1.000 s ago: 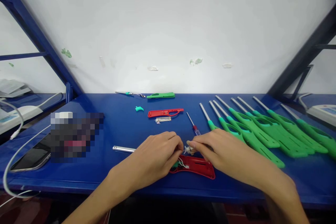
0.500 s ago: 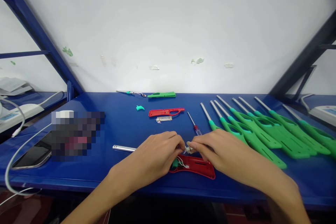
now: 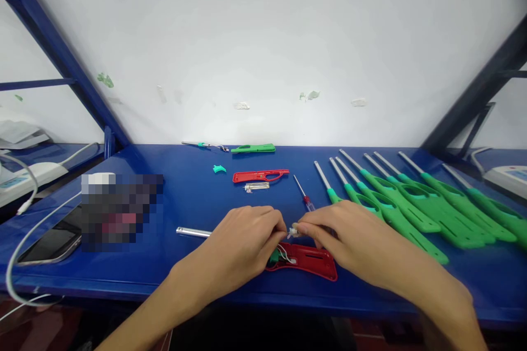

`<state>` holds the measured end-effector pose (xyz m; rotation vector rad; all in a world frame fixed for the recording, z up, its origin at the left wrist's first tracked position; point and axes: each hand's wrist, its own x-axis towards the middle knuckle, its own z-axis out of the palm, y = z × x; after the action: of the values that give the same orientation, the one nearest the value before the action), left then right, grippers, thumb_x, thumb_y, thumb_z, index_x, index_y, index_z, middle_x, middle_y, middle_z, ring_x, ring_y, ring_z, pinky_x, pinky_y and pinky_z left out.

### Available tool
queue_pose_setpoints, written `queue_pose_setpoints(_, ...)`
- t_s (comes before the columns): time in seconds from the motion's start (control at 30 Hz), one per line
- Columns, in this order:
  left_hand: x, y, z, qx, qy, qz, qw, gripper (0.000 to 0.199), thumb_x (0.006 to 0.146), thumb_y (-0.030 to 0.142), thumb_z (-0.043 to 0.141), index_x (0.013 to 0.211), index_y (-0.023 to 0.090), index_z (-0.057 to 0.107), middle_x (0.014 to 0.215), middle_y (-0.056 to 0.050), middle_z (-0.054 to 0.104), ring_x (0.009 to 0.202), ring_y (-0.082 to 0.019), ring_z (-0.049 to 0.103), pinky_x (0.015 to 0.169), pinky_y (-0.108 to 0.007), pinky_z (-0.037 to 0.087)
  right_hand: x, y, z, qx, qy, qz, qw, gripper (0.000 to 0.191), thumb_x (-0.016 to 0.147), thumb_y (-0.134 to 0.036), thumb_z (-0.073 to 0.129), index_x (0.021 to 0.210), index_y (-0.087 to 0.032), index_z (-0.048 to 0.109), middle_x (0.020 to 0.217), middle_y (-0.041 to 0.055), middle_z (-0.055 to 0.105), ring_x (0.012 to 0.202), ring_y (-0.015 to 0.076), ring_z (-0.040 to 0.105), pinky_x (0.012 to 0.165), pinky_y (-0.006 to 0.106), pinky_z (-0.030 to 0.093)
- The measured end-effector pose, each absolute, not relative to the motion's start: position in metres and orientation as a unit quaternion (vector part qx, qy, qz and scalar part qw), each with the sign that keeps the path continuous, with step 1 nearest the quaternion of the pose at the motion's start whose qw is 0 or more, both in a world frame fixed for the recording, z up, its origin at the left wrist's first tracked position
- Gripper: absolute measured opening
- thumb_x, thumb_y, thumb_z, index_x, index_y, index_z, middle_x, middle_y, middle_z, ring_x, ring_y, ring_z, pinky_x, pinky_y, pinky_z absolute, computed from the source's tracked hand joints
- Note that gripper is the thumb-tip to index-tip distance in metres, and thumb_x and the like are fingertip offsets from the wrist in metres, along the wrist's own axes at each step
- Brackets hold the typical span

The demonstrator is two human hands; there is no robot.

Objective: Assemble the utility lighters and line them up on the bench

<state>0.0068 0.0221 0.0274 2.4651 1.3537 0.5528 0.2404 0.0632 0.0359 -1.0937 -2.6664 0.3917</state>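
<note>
Above a red lighter shell half (image 3: 315, 262), my right hand (image 3: 346, 236) pinches a small clear fuel tank (image 3: 293, 232), its whitish valve end pointing left. My left hand (image 3: 251, 236) is closed close to that end, thumb against forefinger; what sits between its fingertips is too small to make out. White wires and a dark green part (image 3: 274, 258) lie inside the red shell, partly covered by my left hand. A metal lighter tube (image 3: 193, 232) sticks out to the left from behind that hand. Just beyond my right hand lies a screwdriver (image 3: 307, 200).
Several green lighters (image 3: 405, 214) lie fanned out at right. Farther back are another red shell half (image 3: 259, 176), a second clear tank (image 3: 257, 186), a turquoise trigger (image 3: 219, 169) and a green shell half (image 3: 253, 148). A phone (image 3: 51, 241) and white cable (image 3: 20, 258) lie at left.
My left fingertips have shifted slightly left, widening the gap to the tank's end. The tank has turned a little in my right fingers; the tabletop items stay put.
</note>
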Motion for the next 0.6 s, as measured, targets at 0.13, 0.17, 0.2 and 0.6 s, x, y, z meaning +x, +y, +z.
queue_pose_setpoints(0.13, 0.0071, 0.0220, 0.0242, 0.856, 0.459, 0.200, 0.128, 0.015, 0.107, 0.015, 0.060, 0.095, 0.021, 0.067, 0.090, 0.001, 0.071, 0.076, -0.017, 0.064, 0.071, -0.030, 0.042, 0.2406, 0.0629, 0.0359, -0.365, -0.913, 0.133, 0.126, 0.047, 0.114, -0.036, 0.040, 0.088, -0.029, 0.079, 0.079, 0.0036, 0.079, 0.076, 0.0244, 0.073, 0.070, 0.034, 0.044)
queue_pose_setpoints(0.17, 0.0072, 0.0218, 0.0239, 0.856, 0.458, 0.202, 0.127, 0.015, 0.107, 0.014, 0.060, 0.095, 0.020, 0.067, 0.089, 0.001, 0.070, 0.076, -0.017, 0.063, 0.071, -0.030, 0.042, 0.2406, 0.0630, 0.0356, -0.364, -0.914, 0.129, 0.125, 0.047, 0.114, -0.036, 0.040, 0.088, -0.029, 0.078, 0.081, 0.0034, 0.079, 0.077, 0.0245, 0.073, 0.071, 0.035, 0.044)
queue_pose_setpoints(0.2, 0.0073, 0.0216, 0.0238, 0.856, 0.457, 0.204, 0.128, 0.015, 0.107, 0.014, 0.059, 0.095, 0.020, 0.067, 0.090, 0.001, 0.070, 0.076, -0.017, 0.063, 0.071, -0.030, 0.041, 0.2407, 0.0632, 0.0352, -0.364, -0.915, 0.124, 0.121, 0.046, 0.114, -0.036, 0.040, 0.088, -0.029, 0.078, 0.082, 0.0029, 0.079, 0.077, 0.0246, 0.073, 0.071, 0.035, 0.043)
queue_pose_setpoints(0.6, 0.0077, 0.0242, 0.0274, 0.843, 0.469, 0.207, 0.165, 0.013, 0.107, 0.015, 0.063, 0.102, 0.022, 0.073, 0.095, 0.001, 0.074, 0.086, -0.019, 0.067, 0.078, -0.030, 0.044, 0.2437, 0.0646, 0.0375, -0.370, -0.913, 0.124, 0.115, 0.043, 0.114, -0.035, 0.041, 0.094, -0.031, 0.078, 0.084, 0.0009, 0.080, 0.075, 0.0229, 0.072, 0.069, 0.033, 0.042)
